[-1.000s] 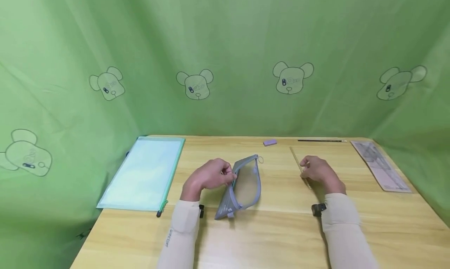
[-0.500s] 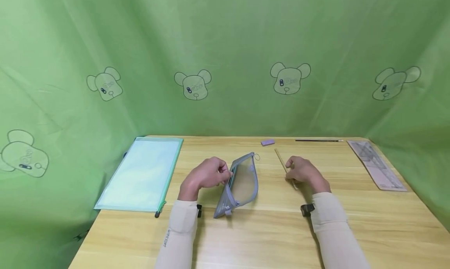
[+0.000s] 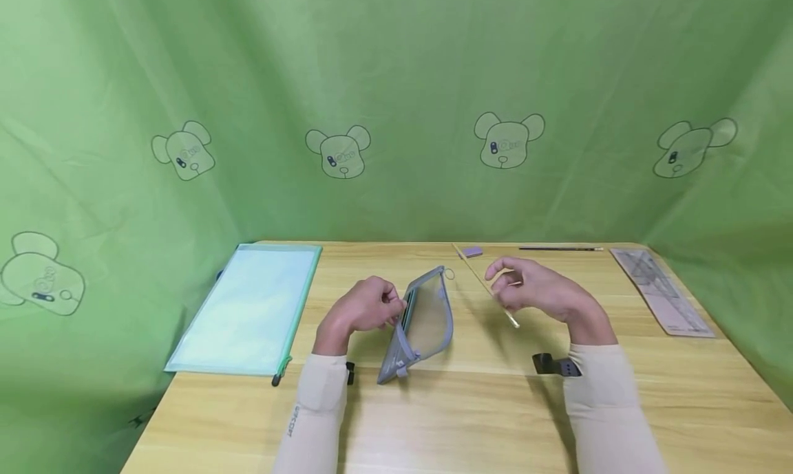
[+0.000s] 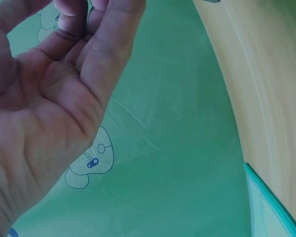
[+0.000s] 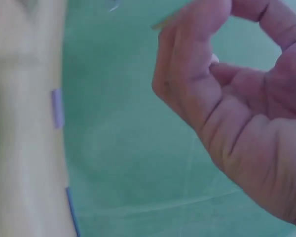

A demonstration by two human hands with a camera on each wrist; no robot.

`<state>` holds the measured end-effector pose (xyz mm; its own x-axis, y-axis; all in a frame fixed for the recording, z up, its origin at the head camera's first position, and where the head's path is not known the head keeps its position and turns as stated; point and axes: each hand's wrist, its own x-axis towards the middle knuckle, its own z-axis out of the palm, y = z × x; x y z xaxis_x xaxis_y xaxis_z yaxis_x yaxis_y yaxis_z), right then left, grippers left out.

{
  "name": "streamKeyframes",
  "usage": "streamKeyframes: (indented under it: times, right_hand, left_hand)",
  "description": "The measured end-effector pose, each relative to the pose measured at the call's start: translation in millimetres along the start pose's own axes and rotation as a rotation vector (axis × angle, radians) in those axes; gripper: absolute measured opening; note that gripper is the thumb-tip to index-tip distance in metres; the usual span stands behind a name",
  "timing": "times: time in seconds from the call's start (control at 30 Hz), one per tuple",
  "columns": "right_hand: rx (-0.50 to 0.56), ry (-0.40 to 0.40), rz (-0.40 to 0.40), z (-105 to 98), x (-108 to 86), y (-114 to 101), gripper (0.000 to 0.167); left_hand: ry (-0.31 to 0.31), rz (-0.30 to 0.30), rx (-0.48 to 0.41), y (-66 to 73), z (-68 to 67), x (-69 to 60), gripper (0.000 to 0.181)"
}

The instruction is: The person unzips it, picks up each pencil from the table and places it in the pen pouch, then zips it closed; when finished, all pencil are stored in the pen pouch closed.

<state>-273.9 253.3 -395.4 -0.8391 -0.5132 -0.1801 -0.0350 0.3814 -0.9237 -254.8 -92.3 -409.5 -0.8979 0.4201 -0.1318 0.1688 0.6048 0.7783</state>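
My left hand (image 3: 362, 309) pinches the rim of a grey zip pencil pouch (image 3: 431, 322) and holds its mouth open. Something dark and teal-edged shows just inside the pouch. To its right, my right hand (image 3: 545, 292) holds a thin yellow pencil (image 3: 473, 270) with a whitish near end, tilted above the table. Curled fingers cover part of it. In the right wrist view, only a short piece of the pencil (image 5: 164, 22) shows past the fingers. The left wrist view has the left hand (image 4: 54, 103) with bent fingers; the pouch is largely outside it.
A purple eraser (image 3: 473, 252) lies near the far table edge, beyond the yellow pencil. A black pencil (image 3: 560, 249) lies to its right. A flat greyish-pink packet (image 3: 663, 292) is at far right, a light-blue zip folder (image 3: 248, 309) at left. Green curtain (image 3: 421, 185) hangs behind.
The right hand has lifted the yellow pencil off the table, moving it left towards the pouch and then up. The left hand and pouch have stayed nearly still.
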Motion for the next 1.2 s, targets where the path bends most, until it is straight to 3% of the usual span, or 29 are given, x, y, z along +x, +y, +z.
streamKeyframes:
  times: [0.2,0.4,0.63,0.87,1.2]
  right_hand:
    - [-0.025,-0.171,-0.078,8.8,-8.0,-14.9,0.032]
    - [-0.087,-0.212,-0.017,20.6,-5.6,-18.5,0.029]
    - [-0.07,-0.174,0.031,34.9,11.3,-11.3,0.027]
    - [-0.054,-0.059,0.038,48.7,26.4,-7.2,0.026]
    - [-0.121,0.064,0.025,66.5,30.4,-18.2,0.022]
  left_hand:
    - [0.008,-0.014,-0.01,0.2,0.3,0.2,0.026]
    - [0.009,-0.01,-0.017,-0.3,1.3,1.1,0.024]
    - [-0.016,0.007,-0.039,3.4,4.8,2.2,0.025]
    - [-0.092,0.092,-0.026,6.4,9.4,3.3,0.023]
    - [-0.09,0.137,0.016,8.7,12.5,5.5,0.022]
